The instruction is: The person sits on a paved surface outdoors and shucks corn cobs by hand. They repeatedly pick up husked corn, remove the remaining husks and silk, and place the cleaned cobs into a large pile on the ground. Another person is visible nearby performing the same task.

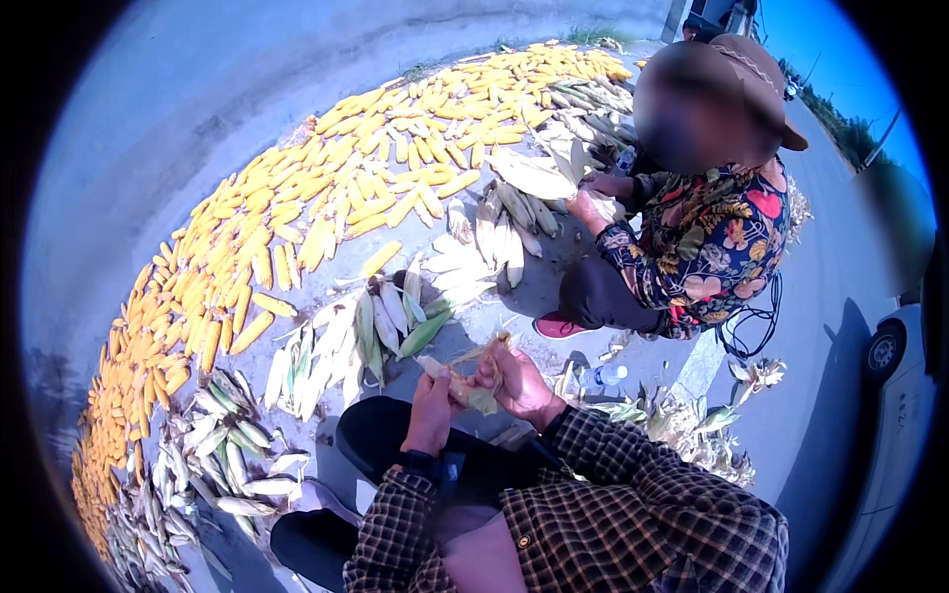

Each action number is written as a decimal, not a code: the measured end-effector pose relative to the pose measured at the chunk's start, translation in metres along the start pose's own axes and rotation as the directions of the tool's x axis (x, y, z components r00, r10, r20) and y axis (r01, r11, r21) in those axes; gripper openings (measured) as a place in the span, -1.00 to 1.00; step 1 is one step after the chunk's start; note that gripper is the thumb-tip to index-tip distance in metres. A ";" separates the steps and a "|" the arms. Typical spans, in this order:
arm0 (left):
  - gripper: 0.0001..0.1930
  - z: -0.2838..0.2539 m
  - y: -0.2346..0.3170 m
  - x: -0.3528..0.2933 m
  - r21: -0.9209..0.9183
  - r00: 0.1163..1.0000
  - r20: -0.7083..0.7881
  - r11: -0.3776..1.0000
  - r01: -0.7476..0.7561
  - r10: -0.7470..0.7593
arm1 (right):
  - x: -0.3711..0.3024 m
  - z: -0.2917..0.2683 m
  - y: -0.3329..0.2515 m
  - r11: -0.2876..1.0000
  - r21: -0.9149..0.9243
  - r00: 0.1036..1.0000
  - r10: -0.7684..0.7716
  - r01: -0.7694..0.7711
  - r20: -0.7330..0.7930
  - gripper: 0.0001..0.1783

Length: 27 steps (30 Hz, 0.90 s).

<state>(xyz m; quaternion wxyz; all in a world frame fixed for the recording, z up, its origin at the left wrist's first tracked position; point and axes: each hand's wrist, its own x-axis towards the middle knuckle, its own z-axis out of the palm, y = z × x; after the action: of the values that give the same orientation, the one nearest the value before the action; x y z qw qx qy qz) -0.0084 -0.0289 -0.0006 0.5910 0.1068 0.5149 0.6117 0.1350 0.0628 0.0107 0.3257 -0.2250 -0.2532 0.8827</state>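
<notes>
Above my lap I hold an ear of corn (458,388) in pale husk between both hands. My left hand (429,415) is closed around its left end. My right hand (524,388) is closed at the other end, with dry husk and silk (487,353) at its fingers. How much of the kernels is bare I cannot tell. Just beyond my hands lie unhusked ears (390,316) in white and green husks. Farther off, bare yellow cobs (326,212) spread in a wide band over the ground.
A person in a flowered jacket (707,252) sits at the right, handling a pale husked ear (539,175). More unhusked ears (222,445) lie at my left. At right are a clear plastic bottle (603,376), loose husks (692,435) and a parked vehicle (895,425). A wall (129,158) stands beyond the cobs.
</notes>
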 end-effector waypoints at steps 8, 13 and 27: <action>-0.80 0.019 -0.010 0.008 -0.117 0.998 0.014 0.992 -0.054 0.056 | -0.034 -0.040 -0.010 0.963 -0.254 0.995 0.076 -0.090 -0.065 -0.73; -0.77 0.017 -0.007 0.000 0.098 0.967 -0.015 0.963 -0.250 0.253 | -0.029 -0.041 0.013 0.250 -0.956 0.982 -0.147 0.151 0.117 -0.59; -0.62 -0.002 -0.014 0.010 -0.161 0.983 0.176 0.987 -0.018 0.047 | -0.032 -0.021 0.024 0.112 -0.988 0.993 0.043 0.104 0.109 -0.63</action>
<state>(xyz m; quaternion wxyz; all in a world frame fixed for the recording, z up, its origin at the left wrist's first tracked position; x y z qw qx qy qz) -0.0037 -0.0250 -0.0166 0.6314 0.1224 0.4077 0.6482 0.1572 0.0313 -0.0124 0.0963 -0.3303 -0.7987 0.4937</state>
